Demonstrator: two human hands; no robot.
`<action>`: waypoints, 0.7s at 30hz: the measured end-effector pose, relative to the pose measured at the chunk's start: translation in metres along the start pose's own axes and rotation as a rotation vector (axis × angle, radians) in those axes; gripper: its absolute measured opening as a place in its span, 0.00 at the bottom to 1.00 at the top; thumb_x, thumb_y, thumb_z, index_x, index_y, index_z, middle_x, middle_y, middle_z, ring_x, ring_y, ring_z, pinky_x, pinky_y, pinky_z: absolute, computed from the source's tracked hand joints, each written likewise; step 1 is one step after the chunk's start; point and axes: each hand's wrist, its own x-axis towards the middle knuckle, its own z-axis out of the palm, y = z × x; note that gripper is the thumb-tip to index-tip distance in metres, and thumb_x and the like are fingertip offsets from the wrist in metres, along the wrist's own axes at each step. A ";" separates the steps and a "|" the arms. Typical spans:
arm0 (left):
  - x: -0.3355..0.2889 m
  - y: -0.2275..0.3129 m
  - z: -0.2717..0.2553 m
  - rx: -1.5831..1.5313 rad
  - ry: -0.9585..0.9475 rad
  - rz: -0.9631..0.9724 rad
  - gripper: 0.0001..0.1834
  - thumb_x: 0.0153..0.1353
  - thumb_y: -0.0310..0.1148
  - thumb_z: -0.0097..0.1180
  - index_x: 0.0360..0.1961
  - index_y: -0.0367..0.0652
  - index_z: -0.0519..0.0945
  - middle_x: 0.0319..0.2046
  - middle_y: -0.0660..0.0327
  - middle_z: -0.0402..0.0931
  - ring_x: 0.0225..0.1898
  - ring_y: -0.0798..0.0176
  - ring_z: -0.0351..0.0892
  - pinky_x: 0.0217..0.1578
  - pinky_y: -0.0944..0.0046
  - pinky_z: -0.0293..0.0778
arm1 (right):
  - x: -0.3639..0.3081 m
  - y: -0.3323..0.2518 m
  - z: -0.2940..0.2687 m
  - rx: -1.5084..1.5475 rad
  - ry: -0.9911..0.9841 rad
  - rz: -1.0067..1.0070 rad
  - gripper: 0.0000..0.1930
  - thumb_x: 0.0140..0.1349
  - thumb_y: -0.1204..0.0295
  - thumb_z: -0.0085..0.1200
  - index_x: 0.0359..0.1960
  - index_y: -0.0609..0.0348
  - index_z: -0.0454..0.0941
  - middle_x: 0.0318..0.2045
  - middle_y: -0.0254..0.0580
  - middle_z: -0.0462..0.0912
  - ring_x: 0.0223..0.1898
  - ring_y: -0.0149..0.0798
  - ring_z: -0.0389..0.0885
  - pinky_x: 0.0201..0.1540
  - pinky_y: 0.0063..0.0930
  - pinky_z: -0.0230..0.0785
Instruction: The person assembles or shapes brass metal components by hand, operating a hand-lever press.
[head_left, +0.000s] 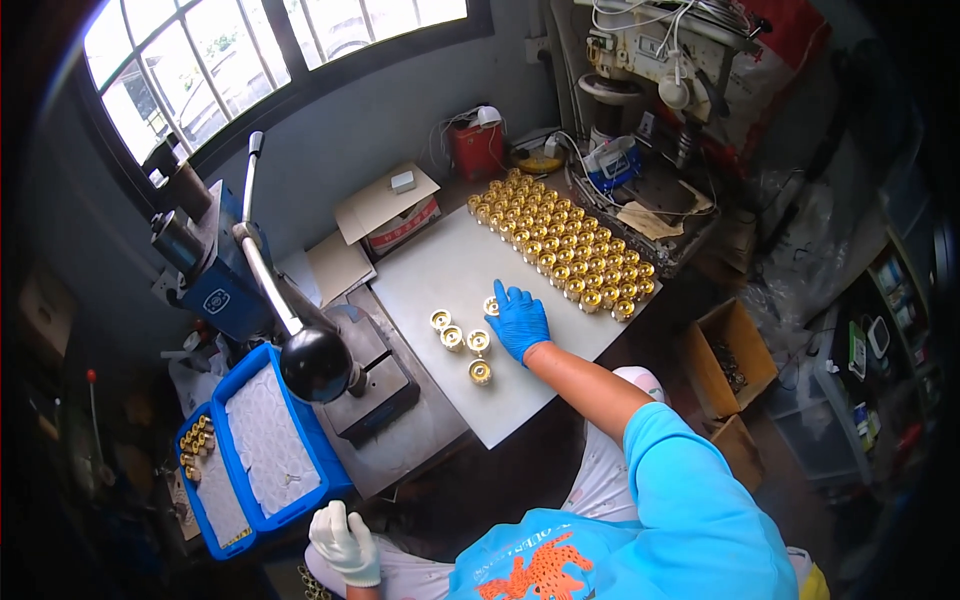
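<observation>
My right hand (pixel 521 322), in a blue glove, is over the pale board (pixel 430 276). Its thumb and index finger close around a small round brass fitting (pixel 491 306), partly hidden by the fingers. Several similar fittings stand loosely grouped just left of it, among them a brass cup-shaped piece (pixel 480 372) nearest me. At the board's far right, many more stand in tight rows, such as a gold-coloured fitting (pixel 546 262). Down at the lower left, my left hand (pixel 346 545), in a white glove, rests by my thigh with loosely bent, slightly parted fingers and nothing visible in it.
Left of the board stands a blue lever press (pixel 215 285) with a black ball knob (pixel 315 362). Blue trays (pixel 328 470) hold white sheets and some brass pieces. Behind the board sits a cardboard box (pixel 385 205); a wooden bin (pixel 735 345) is at the right.
</observation>
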 end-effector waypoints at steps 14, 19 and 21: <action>-0.013 -0.018 -0.039 0.283 -0.118 -0.217 0.16 0.64 0.30 0.62 0.51 0.33 0.82 0.48 0.48 0.82 0.47 0.44 0.81 0.53 0.50 0.76 | 0.147 -0.007 0.079 0.018 0.057 -0.233 0.25 0.67 0.60 0.53 0.64 0.54 0.71 0.59 0.48 0.73 0.63 0.50 0.69 0.64 0.55 0.60; 0.019 -0.008 -0.031 0.323 -0.111 -0.120 0.15 0.64 0.33 0.62 0.49 0.35 0.84 0.46 0.47 0.82 0.46 0.43 0.82 0.52 0.49 0.76 | 0.215 0.007 0.130 -0.083 0.006 -0.170 0.26 0.70 0.61 0.50 0.68 0.54 0.69 0.74 0.51 0.59 0.77 0.53 0.51 0.73 0.67 0.41; 0.017 -0.014 -0.028 0.342 -0.081 -0.136 0.15 0.64 0.33 0.61 0.48 0.35 0.84 0.45 0.46 0.83 0.45 0.43 0.82 0.52 0.49 0.77 | 0.232 -0.004 0.129 -0.117 -0.010 -0.170 0.26 0.70 0.61 0.49 0.69 0.53 0.68 0.76 0.50 0.56 0.78 0.53 0.48 0.74 0.69 0.39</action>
